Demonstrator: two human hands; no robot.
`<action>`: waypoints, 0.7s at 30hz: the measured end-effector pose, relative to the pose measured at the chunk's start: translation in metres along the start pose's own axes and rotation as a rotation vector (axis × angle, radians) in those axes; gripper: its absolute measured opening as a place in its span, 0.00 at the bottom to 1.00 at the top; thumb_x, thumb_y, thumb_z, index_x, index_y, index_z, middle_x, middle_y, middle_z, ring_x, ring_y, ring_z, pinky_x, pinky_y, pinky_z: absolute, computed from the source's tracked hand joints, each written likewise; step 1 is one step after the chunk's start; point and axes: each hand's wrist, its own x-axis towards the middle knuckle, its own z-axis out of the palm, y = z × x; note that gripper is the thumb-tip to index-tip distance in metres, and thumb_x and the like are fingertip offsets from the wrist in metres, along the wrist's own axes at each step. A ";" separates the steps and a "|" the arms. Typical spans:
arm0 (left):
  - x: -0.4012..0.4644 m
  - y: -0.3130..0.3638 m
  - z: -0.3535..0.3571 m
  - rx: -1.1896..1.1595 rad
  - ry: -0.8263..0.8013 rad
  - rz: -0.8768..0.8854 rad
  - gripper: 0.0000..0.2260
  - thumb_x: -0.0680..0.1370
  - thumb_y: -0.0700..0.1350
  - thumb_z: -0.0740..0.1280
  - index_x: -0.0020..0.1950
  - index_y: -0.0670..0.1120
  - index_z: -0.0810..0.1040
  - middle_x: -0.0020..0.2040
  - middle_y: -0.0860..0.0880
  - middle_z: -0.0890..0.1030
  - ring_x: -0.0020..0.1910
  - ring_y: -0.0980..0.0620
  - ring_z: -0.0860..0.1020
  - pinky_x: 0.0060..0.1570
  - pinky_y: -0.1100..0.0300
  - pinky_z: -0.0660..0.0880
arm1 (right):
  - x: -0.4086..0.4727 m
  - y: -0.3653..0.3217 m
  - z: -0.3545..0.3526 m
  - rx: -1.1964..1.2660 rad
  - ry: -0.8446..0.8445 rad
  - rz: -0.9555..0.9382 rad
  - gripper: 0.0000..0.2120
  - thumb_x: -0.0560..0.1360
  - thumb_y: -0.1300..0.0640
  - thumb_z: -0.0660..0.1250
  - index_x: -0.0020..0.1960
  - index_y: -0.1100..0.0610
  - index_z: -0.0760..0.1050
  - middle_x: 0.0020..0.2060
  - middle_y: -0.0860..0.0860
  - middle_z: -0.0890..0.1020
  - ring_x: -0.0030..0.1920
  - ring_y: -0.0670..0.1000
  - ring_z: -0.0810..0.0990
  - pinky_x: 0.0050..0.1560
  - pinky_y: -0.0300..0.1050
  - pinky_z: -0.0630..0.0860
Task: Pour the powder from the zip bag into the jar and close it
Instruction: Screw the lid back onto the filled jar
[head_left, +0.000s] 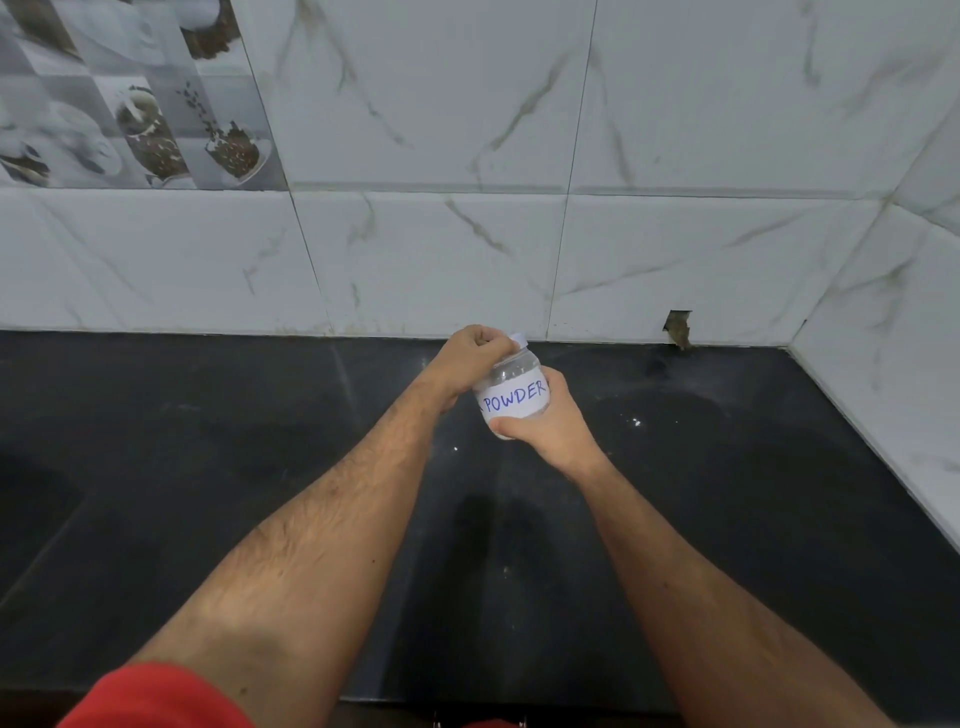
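Note:
A small clear jar (511, 389) with a white label reading POWDER is held above the black counter, near the back wall. My right hand (545, 418) wraps around its body from the right and below. My left hand (470, 361) is closed over the top of the jar, gripping the white lid (518, 340), of which only an edge shows. White powder shows inside the jar under the label. No zip bag is in view.
The black stone counter (260, 467) carries a few white powder specks right of the jar. White marble-look tile walls stand behind and to the right, meeting in a corner. A chipped hole (678, 330) marks the back wall's base.

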 end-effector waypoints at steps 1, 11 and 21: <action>-0.001 0.001 0.000 -0.006 0.008 -0.002 0.08 0.73 0.49 0.66 0.35 0.50 0.74 0.32 0.55 0.75 0.31 0.57 0.73 0.35 0.61 0.68 | -0.001 -0.001 0.001 -0.006 0.024 0.009 0.40 0.59 0.54 0.82 0.67 0.51 0.70 0.53 0.47 0.83 0.53 0.48 0.84 0.51 0.48 0.84; -0.007 0.002 -0.005 -0.146 0.003 -0.022 0.32 0.75 0.45 0.68 0.79 0.49 0.64 0.76 0.44 0.68 0.74 0.48 0.69 0.74 0.50 0.65 | 0.000 0.004 -0.009 0.154 -0.034 0.064 0.33 0.62 0.58 0.82 0.64 0.57 0.75 0.54 0.56 0.85 0.57 0.57 0.85 0.52 0.56 0.85; 0.007 0.020 0.025 0.035 0.191 -0.216 0.32 0.75 0.69 0.62 0.52 0.39 0.81 0.42 0.47 0.81 0.43 0.47 0.81 0.42 0.56 0.74 | -0.015 -0.006 0.005 -0.128 0.285 -0.052 0.37 0.58 0.52 0.81 0.58 0.40 0.64 0.56 0.46 0.77 0.53 0.46 0.80 0.49 0.44 0.81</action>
